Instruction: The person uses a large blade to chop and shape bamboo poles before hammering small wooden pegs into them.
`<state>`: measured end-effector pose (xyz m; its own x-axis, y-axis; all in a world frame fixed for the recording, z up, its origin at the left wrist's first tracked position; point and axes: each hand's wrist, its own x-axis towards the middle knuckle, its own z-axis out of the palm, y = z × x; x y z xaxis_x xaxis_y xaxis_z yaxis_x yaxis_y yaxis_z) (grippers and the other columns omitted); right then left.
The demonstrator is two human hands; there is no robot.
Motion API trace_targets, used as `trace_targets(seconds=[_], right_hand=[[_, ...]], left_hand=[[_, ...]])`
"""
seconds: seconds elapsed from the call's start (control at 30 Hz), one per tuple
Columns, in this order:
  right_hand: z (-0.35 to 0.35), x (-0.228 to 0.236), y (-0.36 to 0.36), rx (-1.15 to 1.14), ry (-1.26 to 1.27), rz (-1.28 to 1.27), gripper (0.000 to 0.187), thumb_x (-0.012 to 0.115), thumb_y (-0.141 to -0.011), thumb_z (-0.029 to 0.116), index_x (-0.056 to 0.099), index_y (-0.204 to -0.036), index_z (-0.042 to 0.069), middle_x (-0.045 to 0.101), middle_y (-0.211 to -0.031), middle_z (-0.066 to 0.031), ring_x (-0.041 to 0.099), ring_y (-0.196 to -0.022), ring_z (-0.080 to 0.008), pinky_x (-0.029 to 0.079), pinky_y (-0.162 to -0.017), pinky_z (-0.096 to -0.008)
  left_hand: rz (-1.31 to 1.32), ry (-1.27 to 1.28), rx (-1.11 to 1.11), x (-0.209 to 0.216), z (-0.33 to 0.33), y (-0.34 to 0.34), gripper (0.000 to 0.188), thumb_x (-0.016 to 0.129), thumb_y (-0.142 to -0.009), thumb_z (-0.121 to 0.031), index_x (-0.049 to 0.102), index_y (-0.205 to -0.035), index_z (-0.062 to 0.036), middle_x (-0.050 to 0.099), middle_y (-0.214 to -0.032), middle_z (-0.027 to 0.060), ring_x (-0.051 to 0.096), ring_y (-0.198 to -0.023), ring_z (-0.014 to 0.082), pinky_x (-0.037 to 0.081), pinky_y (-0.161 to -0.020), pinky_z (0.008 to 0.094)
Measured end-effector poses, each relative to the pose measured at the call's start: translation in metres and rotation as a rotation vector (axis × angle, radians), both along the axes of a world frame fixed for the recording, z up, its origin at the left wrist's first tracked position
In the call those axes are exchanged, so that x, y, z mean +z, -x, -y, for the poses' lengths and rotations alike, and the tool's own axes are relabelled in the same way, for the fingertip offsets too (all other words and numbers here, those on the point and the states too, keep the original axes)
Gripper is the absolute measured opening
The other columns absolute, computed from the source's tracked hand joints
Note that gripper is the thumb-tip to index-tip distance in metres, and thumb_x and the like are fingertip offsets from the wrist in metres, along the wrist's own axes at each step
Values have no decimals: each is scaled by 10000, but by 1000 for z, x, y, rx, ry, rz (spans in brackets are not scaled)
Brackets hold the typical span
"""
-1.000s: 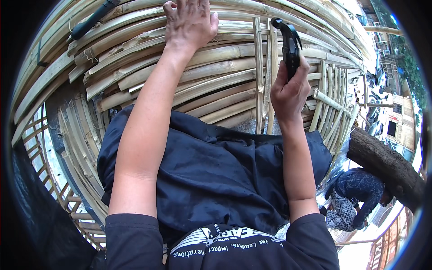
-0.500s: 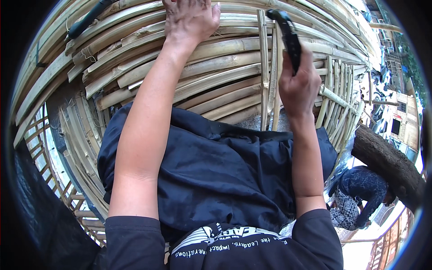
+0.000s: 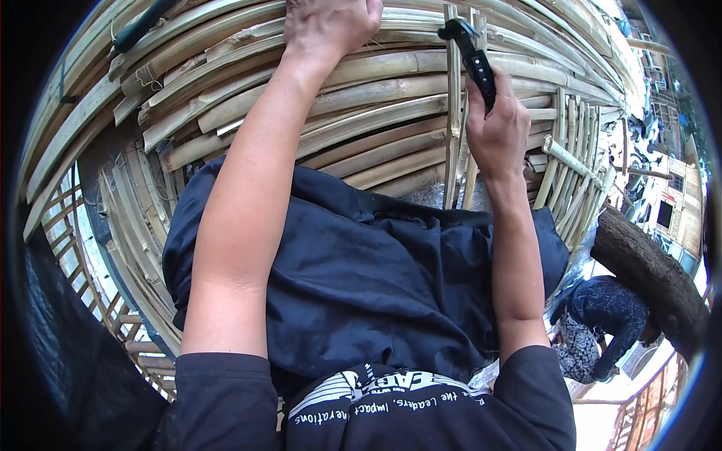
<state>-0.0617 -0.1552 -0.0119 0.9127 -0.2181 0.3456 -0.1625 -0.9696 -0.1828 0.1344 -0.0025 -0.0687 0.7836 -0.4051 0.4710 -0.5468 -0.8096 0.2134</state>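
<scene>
My right hand (image 3: 496, 120) is closed around the black, riveted handle of a hammer (image 3: 475, 64). The dark head is raised, overlapping the upper part of two upright bamboo strips (image 3: 453, 128). Up at the top edge, my left hand (image 3: 331, 26) is over the split bamboo slats (image 3: 383, 90). Its fingertips are cut off by the frame, so I cannot see whether they grip anything. The slats run crosswise in a layered panel ahead of my dark-clothed lap (image 3: 376, 278).
A dark rod-like tool (image 3: 143, 26) lies across slats at upper left. Narrow bamboo strips (image 3: 564, 150) form a grid on the right. Beyond are a thick log (image 3: 647, 263) and another person bending over (image 3: 605, 319). More split bamboo (image 3: 135, 218) stands at left.
My right hand has turned the hammer slightly, and its head sits a little lower. My left hand has shifted a little right and up, with its thumb now closer in.
</scene>
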Motion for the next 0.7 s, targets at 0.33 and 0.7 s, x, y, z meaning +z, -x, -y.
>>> trace_targets(seconds=[0.33, 0.7], right_hand=[[13, -11, 6, -32, -2, 110, 260, 614, -1010, 190, 509, -1189, 35, 676, -800, -207, 694, -700, -428, 512, -556, -465], [3, -6, 12, 3, -92, 552, 316, 613, -1014, 235, 499, -1234, 39, 680, -785, -168, 711, -655, -331, 539, -558, -419]], left_hand=[[-11, 2, 4, 0, 5, 3, 600, 543, -906, -406, 402, -1349, -26, 393, -1199, 144, 390, -1133, 296, 318, -979, 525], [-466, -204, -7, 47, 1, 12, 750, 389, -1001, -460, 216, -1567, 0, 156, -1638, 219, 139, -1519, 383, 171, -1207, 560]])
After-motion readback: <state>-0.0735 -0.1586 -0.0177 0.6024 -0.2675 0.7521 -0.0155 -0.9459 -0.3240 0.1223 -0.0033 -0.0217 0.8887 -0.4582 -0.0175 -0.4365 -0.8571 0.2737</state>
